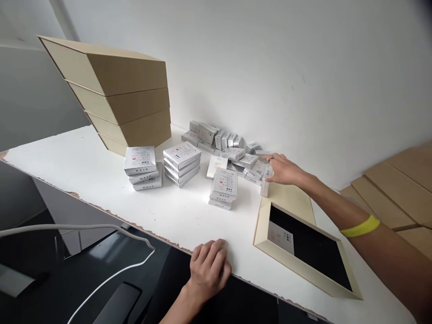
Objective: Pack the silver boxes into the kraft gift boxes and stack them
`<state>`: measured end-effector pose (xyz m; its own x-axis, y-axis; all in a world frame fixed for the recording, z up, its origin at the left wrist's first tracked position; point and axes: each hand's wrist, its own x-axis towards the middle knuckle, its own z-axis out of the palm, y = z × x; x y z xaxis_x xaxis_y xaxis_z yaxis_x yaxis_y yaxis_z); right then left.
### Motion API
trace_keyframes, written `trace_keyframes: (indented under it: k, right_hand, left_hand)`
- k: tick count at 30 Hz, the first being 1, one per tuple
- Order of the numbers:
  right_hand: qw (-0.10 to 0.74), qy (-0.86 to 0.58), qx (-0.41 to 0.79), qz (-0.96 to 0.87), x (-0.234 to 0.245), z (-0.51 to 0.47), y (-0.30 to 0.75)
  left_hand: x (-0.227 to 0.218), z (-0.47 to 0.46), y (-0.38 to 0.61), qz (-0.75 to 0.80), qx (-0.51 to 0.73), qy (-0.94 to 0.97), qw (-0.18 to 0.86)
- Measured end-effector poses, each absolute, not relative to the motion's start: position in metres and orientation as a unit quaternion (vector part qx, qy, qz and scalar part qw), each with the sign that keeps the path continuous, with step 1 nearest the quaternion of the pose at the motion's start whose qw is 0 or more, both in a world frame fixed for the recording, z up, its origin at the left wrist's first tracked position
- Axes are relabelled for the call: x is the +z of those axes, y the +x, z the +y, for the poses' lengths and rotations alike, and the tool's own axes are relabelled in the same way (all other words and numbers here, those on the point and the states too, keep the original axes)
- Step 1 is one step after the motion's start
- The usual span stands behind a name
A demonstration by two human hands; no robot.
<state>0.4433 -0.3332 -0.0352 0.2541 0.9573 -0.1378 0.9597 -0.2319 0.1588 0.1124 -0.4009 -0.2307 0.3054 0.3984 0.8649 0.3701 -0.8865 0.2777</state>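
My right hand reaches across the white table to a heap of small silver-white boxes by the wall. Its fingers close on one small upright box at the heap's right end. A yellow band circles that forearm. My left hand rests on the table's near edge, fingers curled down, holding nothing. In front of my right arm lies an open cream box with a black inside and one small white box in its left corner.
Three low stacks of flat white boxes stand mid-table. A stack of tan cartons sits at the back left. Flat cardboard sheets lie to the right. A white cable hangs below the table's chipped edge.
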Motion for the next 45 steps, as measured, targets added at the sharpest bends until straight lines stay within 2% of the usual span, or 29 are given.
trace_keyframes:
  k: [5,10,19,21,25,27,31,34,37,42,45]
  right_hand:
    - [0.174,0.761,-0.044,0.624,-0.055,-0.338,0.454]
    - [0.168,0.746,-0.013,0.645,-0.049,-0.348,0.455]
    - [0.041,0.768,-0.056,0.637,-0.005,-0.372,0.416]
    - [-0.017,0.745,-0.015,0.667,-0.007,-0.372,0.393]
    - [-0.179,0.645,0.169,0.723,-0.036,-0.368,0.356]
    - [-0.172,0.592,0.188,0.764,-0.057,-0.37,0.346]
    - [-0.076,0.498,0.179,0.845,-0.075,-0.382,0.343]
    - [-0.121,0.512,0.209,0.824,-0.063,-0.383,0.344]
    - [-0.119,0.555,0.12,0.815,-0.049,-0.366,0.339]
    - [-0.079,0.637,-0.178,0.746,-0.045,-0.322,0.332]
    - [-0.087,0.649,-0.197,0.73,-0.048,-0.308,0.335]
  left_hand:
    - [-0.231,-0.4,0.113,0.233,0.544,0.806,0.015]
    - [-0.232,-0.4,0.114,0.232,0.546,0.805,0.014]
    - [-0.23,-0.401,0.115,0.23,0.54,0.809,0.017]
    - [-0.23,-0.401,0.115,0.228,0.54,0.81,0.017]
    - [-0.233,-0.402,0.116,0.233,0.541,0.808,0.017]
    - [-0.234,-0.403,0.116,0.238,0.539,0.808,0.017]
    - [-0.234,-0.404,0.116,0.247,0.535,0.808,0.017]
    - [-0.234,-0.405,0.116,0.248,0.535,0.808,0.018]
    - [-0.235,-0.406,0.115,0.249,0.533,0.808,0.021]
    - [-0.236,-0.406,0.115,0.25,0.536,0.806,0.025]
    - [-0.235,-0.405,0.116,0.248,0.541,0.803,0.025]
